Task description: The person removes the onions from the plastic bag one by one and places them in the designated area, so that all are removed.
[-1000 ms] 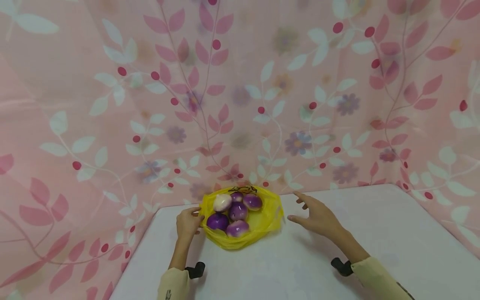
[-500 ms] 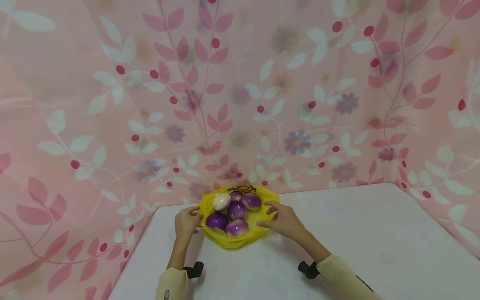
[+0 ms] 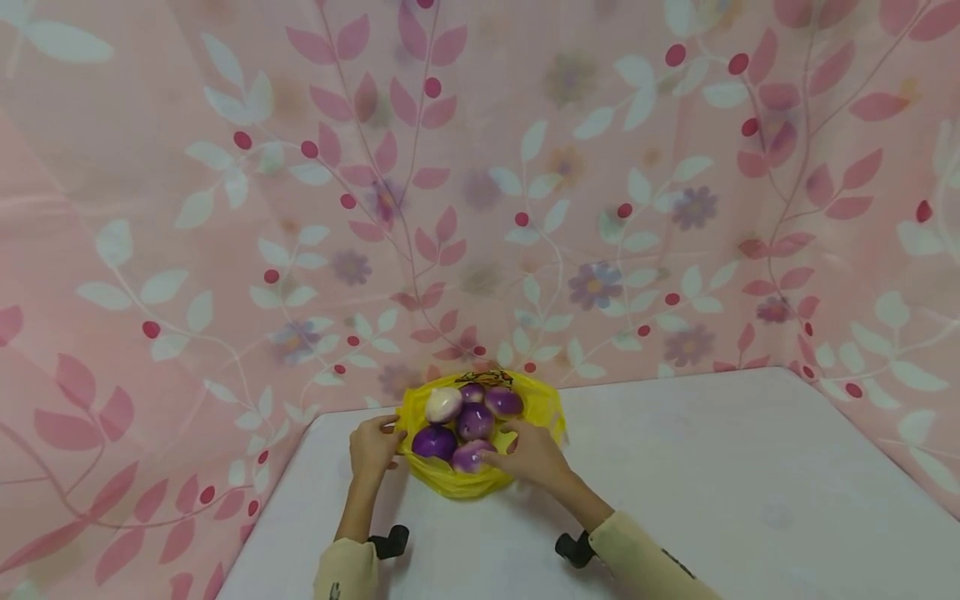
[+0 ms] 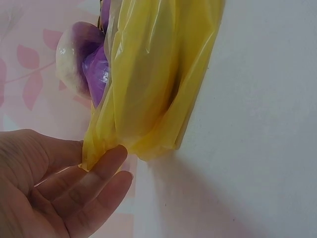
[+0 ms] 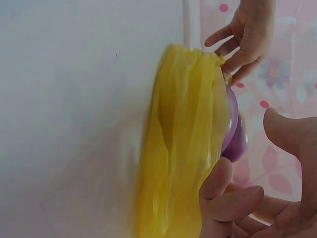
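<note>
A yellow plastic bag (image 3: pixel 536 400) lies open-mouthed at the back of the table, its rim spread. Inside are several glossy round vegetables that look like onions: a white one (image 3: pixel 444 405), a dark purple one (image 3: pixel 432 442) and others purple, such as the front purple-and-white one (image 3: pixel 471 457). My left hand (image 3: pixel 372 447) pinches the bag's left rim between thumb and fingers, as the left wrist view shows (image 4: pixel 74 183). Over the bag's front right reaches my right hand (image 3: pixel 536 454), thumb and fingers apart beside the front onion. In the right wrist view nothing shows between them.
A white-covered table (image 3: pixel 690 483) extends to the right and front of the bag. Behind it hangs a pink floral curtain (image 3: pixel 480 208), close to the bag's far side. Black wrist mounts (image 3: pixel 576 550) sit under both forearms.
My right hand has moved left from beyond the bag's right side to over its front right, near the front onion. My left hand keeps its pinch on the rim.
</note>
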`<state>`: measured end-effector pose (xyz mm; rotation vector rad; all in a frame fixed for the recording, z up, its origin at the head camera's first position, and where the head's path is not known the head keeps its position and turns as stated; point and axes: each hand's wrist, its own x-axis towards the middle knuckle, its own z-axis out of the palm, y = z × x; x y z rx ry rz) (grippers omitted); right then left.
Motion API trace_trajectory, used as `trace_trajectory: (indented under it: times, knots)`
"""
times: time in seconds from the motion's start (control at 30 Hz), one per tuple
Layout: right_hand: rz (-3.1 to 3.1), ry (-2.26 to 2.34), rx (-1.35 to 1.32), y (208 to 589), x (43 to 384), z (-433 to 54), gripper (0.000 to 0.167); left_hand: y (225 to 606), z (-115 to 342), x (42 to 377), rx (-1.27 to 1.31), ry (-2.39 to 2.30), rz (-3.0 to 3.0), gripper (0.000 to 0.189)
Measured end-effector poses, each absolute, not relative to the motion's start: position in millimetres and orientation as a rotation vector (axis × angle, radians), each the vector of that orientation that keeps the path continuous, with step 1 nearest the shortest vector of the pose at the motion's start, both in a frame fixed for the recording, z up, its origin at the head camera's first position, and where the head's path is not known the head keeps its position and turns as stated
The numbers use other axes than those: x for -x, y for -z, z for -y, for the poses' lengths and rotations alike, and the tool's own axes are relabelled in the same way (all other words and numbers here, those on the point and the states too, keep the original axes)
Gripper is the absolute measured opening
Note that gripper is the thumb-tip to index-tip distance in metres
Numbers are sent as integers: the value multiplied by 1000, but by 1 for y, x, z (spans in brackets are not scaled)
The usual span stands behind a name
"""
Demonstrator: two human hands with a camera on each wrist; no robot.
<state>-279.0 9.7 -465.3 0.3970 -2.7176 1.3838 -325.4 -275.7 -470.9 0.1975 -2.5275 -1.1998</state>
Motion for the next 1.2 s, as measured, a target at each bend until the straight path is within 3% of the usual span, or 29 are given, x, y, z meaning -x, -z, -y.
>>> trace_trajectory:
  times: [0.27,0.73,1.2]
  knots:
    - [2807,-1311,-353,470,282,7,52,469,274,324,-194,1211,2531,36]
    - [2854,-1407,-256,473,282,20,64,467,273,325,-183,1194,2541,34]
    - [2843,-1482,-184,483,282,23,57,471,275,322,-182,1200,2546,36]
